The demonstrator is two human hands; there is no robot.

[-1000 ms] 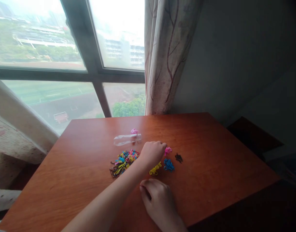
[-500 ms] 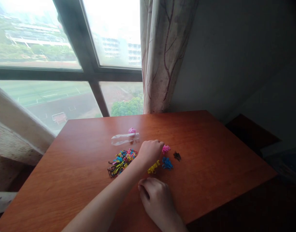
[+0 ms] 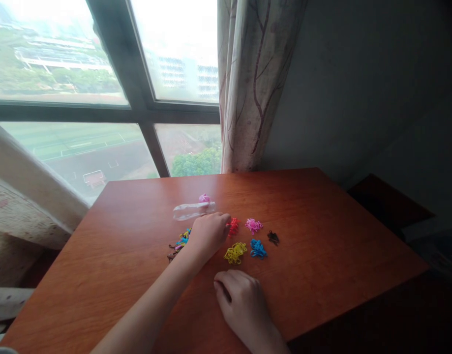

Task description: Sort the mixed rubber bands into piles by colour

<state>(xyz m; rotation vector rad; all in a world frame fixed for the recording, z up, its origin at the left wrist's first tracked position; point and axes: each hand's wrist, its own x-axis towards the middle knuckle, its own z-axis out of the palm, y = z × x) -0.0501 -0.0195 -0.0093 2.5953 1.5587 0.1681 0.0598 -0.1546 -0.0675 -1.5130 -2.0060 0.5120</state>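
My left hand (image 3: 211, 230) reaches across the table with its fingers curled closed at the edge of a pile of red elastic bands (image 3: 233, 226). Whatever its fingertips hold, if anything, is hidden. Beneath and left of that wrist lies a mixed-colour heap of elastic bands (image 3: 183, 239), partly covered by the arm. My right hand (image 3: 244, 300) rests on the table, nearer to me, with thumb and fingers drawn together; its grip's contents do not show. Yellow bands (image 3: 235, 252) lie just beyond it, beside blue bands (image 3: 258, 249). Pink bands (image 3: 254, 225) and black bands (image 3: 273, 237) sit farther right.
A clear plastic bottle (image 3: 189, 211) lies on its side behind my left hand, with a small pink object (image 3: 204, 198) by it. The brown wooden table (image 3: 321, 255) ends at a window and a curtain (image 3: 244, 98) at the back.
My left hand has moved left from the pink pile to the red one, uncovering the red bands and covering more of the mixed heap. My right hand stays about where it was.
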